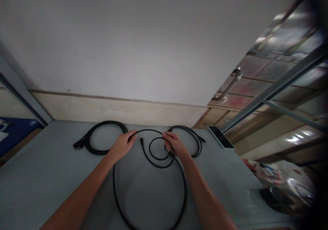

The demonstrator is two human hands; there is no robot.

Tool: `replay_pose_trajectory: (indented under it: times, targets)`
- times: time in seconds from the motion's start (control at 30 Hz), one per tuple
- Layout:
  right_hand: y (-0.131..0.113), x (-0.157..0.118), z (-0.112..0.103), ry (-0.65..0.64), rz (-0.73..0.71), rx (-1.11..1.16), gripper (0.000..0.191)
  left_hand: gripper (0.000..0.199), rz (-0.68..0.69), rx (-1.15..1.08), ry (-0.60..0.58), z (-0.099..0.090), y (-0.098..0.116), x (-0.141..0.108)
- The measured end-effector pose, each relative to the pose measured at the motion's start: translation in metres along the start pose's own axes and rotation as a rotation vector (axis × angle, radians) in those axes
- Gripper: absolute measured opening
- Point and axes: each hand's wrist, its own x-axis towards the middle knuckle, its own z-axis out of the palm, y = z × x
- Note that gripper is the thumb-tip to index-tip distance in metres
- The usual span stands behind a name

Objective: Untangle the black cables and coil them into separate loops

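A black cable [185, 192] runs in a wide loop over the grey table, with a smaller loop and a connector end between my hands. My left hand [122, 144] is closed on one part of this cable. My right hand [175, 144] pinches it farther right, and a short arc of cable spans the gap between them. Just left of my left hand lies a coiled black cable [88, 143] with its plugs pointing left. Another coiled black cable [198, 143] rests behind and to the right of my right hand, partly hidden by it.
A phone [221, 137] lies at the table's back right edge. The grey table [33, 175] meets a white wall behind, with metal frame posts at both sides. Beyond the right edge are a bag and other blurred items. A metal handle [229, 86] is on the right.
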Motion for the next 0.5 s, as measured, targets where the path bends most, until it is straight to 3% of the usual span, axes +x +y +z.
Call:
replay_pose_trajectory:
  times: [0.17, 0.27, 0.37, 0.5]
  targets:
    - [0.001, 0.002, 0.012, 0.053, -0.089, -0.365, 0.036, 0.034, 0.061, 0.031, -0.133, 0.026, 0.01, -0.01]
    - [0.002, 0.004, 0.017, 0.121, -0.141, -0.523, 0.035, 0.033, 0.025, 0.019, -0.127, 0.035, 0.012, -0.013]
    - [0.001, 0.004, 0.018, 0.141, -0.149, -0.533, 0.034, 0.033, -0.011, -0.022, -0.066, 0.028, 0.008, -0.009]
    - [-0.005, 0.001, 0.009, 0.122, -0.122, -0.369, 0.035, 0.034, -0.06, -0.039, -0.006, 0.008, 0.001, 0.0]
